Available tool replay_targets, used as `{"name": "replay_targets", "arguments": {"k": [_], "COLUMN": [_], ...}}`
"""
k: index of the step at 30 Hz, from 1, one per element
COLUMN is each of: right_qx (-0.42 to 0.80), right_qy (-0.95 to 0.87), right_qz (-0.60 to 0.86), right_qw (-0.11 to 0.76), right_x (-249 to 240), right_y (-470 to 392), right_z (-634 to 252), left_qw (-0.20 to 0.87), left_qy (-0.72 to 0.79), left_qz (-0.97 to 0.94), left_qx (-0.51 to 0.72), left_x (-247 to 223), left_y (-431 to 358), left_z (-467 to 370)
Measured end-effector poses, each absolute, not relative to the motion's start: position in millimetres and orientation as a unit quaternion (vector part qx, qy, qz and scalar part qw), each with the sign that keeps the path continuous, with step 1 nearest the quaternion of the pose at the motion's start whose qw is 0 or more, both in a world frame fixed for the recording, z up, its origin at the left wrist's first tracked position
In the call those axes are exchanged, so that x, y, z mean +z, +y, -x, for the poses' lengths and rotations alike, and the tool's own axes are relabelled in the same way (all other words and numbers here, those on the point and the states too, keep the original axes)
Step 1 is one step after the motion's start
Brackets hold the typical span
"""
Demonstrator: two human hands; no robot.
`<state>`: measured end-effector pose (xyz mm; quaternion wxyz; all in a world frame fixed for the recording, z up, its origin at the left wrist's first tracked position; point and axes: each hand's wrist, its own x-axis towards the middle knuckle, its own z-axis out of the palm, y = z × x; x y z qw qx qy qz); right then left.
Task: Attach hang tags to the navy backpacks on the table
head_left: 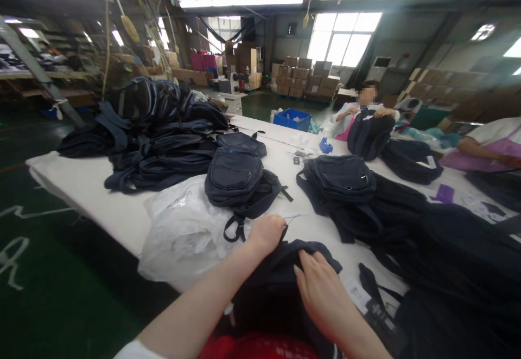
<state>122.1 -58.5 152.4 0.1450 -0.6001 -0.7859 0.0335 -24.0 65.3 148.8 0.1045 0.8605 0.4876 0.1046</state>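
Fingertips of the left hand (265,235) hidden, a co-worker (486,152) cut off at right edge

white left sleeve (139,350) | red garment (248,347) (pale lettering (285,355), unreadable) | bare fingers (306,261)

hands: left (266,234) fisted, right (319,280) flat on dark bag (277,267) | plastic (179,242): beside, on table (93,202)

No word or number can be read surely. The writing on the clear bag (179,245), the white tag (357,295), the black label (381,318) and the red cloth (260,348) is too small or blurred.
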Motion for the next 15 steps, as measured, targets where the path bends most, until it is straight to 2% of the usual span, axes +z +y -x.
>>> {"name": "replay_targets", "arguments": {"k": [3,8,15], "right_qx": [0.029,0.037,0.095], "right_qy": [-0.784,-0.741,-0.722], "right_qz": [0.599,0.637,0.666], "right_qw": [0.161,0.209,0.161], "right_x": [144,130,138], "right_y": [-55,-45,-37], "right_z": [-127,-124,-123], "left_qw": [0.122,0.105,0.036], "left_qy": [0.435,0.389,0.271], "left_qz": [-0.891,-0.914,-0.962], "left_qx": [0.055,0.038,-0.005], "left_x": [150,151,152], "left_y": [69,64,44], "left_z": [27,23,26]}}
